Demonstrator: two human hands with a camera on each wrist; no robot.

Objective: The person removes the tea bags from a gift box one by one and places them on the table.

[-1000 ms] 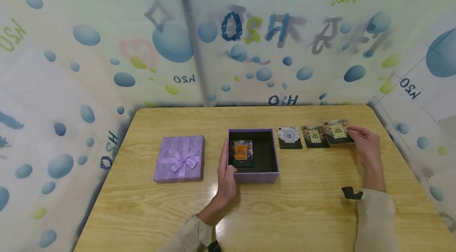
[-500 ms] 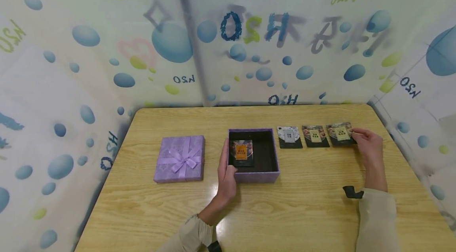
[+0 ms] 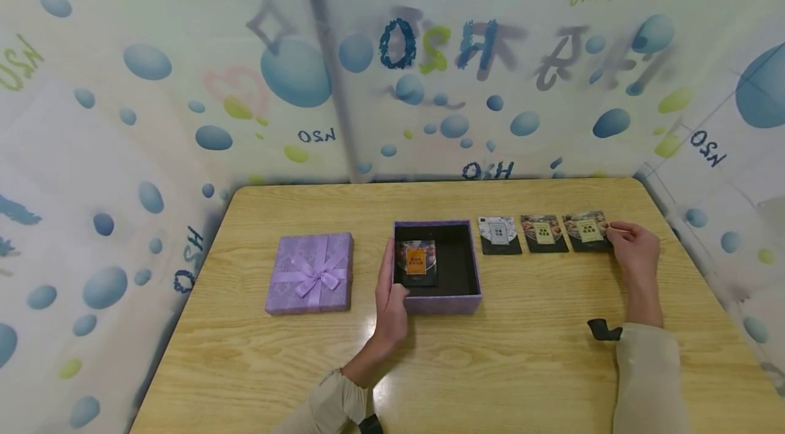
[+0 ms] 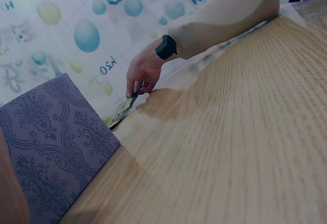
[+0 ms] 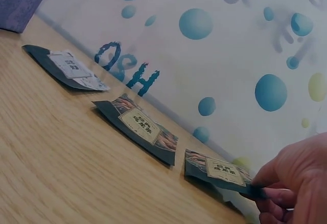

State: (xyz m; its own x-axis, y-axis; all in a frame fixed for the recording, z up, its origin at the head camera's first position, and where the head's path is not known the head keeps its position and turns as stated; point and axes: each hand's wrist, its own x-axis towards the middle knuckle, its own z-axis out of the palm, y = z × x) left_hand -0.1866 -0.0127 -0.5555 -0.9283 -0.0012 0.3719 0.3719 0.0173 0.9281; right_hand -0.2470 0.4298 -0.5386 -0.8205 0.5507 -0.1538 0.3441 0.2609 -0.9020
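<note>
Fingers (image 5: 278, 196) of the right hand (image 3: 634, 250) pinch the near right corner of the rightmost packet (image 3: 587, 231), which lies almost flat on the tabletop (image 3: 490, 366) with its held edge slightly lifted. Just beyond those fingers, toward the box, lie a second packet (image 3: 543, 234) and a white-labelled third packet (image 3: 499, 235), in a row and apart from each other. The left hand (image 3: 390, 298) rests with straight fingers against the outer left wall of the open purple box (image 3: 444, 301), thumb on its rim. Inside the box, just beside those fingers, lies an orange-labelled packet (image 3: 416, 263). Well to the left of the left hand sits the purple lid (image 3: 309, 272) with its bow. A bubble-printed curtain (image 3: 392, 59) closes in the tabletop on three sides.
</note>
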